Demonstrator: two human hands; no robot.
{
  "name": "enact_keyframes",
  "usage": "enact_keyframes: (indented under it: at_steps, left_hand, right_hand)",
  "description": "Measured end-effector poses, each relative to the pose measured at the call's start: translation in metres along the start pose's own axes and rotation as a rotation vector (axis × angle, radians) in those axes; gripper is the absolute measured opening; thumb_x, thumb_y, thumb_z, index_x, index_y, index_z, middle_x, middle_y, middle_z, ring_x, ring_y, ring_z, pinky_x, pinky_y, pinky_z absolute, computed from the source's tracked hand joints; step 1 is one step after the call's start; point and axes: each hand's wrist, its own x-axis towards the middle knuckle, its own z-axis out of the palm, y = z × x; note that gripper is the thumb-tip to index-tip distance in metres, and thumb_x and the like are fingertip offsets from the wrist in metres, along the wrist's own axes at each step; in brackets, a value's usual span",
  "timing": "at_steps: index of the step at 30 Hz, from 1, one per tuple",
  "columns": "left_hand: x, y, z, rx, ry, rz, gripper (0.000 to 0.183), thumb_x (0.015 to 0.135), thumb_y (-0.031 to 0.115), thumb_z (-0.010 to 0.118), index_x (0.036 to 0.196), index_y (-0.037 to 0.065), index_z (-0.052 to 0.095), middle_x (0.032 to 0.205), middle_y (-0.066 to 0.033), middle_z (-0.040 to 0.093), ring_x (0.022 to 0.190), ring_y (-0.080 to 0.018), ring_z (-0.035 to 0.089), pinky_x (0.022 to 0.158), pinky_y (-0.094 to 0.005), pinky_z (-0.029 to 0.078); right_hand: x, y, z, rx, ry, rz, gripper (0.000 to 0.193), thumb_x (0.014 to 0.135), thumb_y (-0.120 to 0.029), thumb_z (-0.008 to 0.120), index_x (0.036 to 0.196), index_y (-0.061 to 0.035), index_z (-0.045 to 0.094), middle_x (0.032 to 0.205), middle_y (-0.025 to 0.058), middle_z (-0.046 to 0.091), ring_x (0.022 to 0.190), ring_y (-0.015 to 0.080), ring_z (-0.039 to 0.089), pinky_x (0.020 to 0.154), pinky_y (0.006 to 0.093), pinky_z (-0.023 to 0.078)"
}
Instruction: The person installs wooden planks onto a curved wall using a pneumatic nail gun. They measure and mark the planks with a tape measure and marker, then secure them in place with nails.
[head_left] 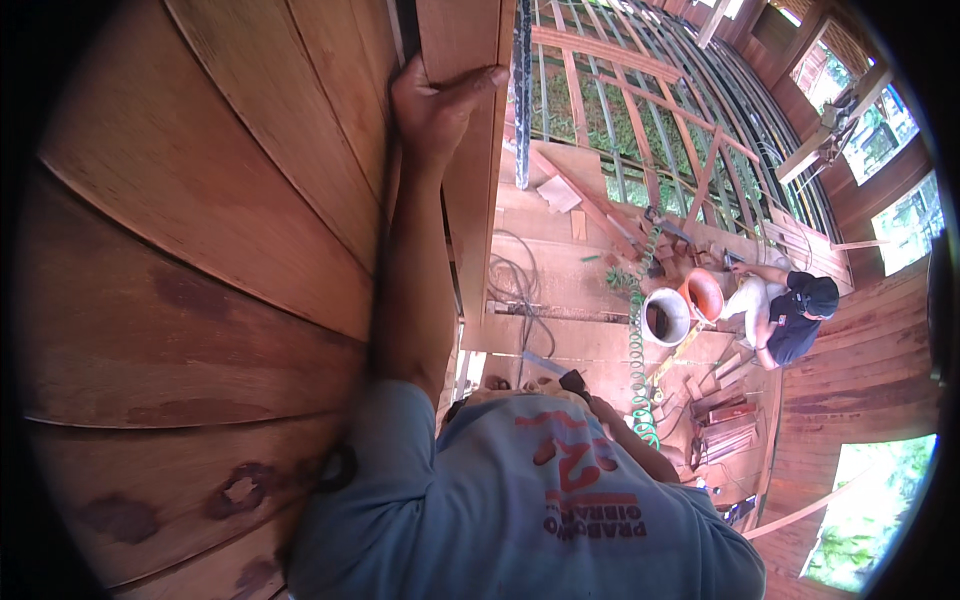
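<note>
My left hand (437,108) is raised along the plank wall. It grips an upright reddish-brown wooden board (462,45), the thumb lying across the face and the other fingers mostly hidden at the left edge. My right arm hangs low beside my light blue shirt (560,480). At its end my right hand (597,405), largely hidden by the shirt, appears closed on a dark-handled tool (573,381). A flat bluish strip (545,364), perhaps its blade, reaches left from it. Just right of the board stands a dark, paint-spotted straight bar (522,95).
A plank wall (200,280) rises close on my left. Below, a person (795,318) in a dark cap sits by a white bucket (666,317) and an orange bucket (703,295). A coiled green hose (637,350), black cable (515,280) and wood offcuts (725,430) lie about. Open floor joists (620,110) stretch beyond.
</note>
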Motion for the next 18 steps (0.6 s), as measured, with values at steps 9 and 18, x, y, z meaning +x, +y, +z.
enact_keyframes:
  at_steps: [9, 18]
  left_hand:
    - [-0.001, 0.001, 0.000, 0.016, 0.049, -0.090, 0.040, 0.081, -0.001, 0.082, 0.117, -0.005, 0.066, 0.112, -0.0109, 0.073, 0.101, -0.0181, 0.069, 0.092, -0.0318, 0.055]
    - [0.006, 0.009, 0.004, -0.043, 0.044, -0.123, 0.043, 0.084, -0.002, 0.080, 0.123, -0.004, 0.062, 0.115, -0.0106, 0.071, 0.105, -0.0183, 0.069, 0.096, -0.0338, 0.056]
  right_hand:
    - [-0.006, -0.016, -0.023, 0.200, -0.038, 0.107, 0.059, 0.097, -0.057, 0.061, 0.131, -0.0081, 0.062, 0.080, 0.0111, 0.067, 0.069, 0.0236, 0.067, 0.058, 0.0400, 0.055]
    - [-0.051, -0.235, -0.175, 0.044, 0.387, -0.715, 0.055, 0.099, -0.026, 0.066, 0.148, -0.0132, 0.043, 0.110, 0.0088, 0.058, 0.064, 0.0130, 0.058, 0.049, 0.0311, 0.046]
